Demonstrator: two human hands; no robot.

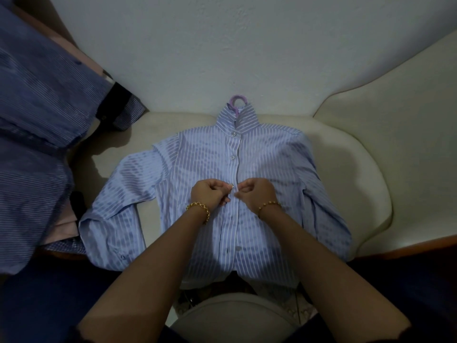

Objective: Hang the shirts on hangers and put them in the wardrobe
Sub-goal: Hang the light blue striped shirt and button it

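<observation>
Pale blue striped shirt lies flat on the cream sofa beneath our hands, its purple hanger hook showing beyond them; our left hand and right hand both pinch the button strip.

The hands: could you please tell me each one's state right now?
Left hand: closed, pinching the shirt front.
Right hand: closed, pinching the shirt front too.

Cream sofa seat w/ armrest, white wall behind.
</observation>
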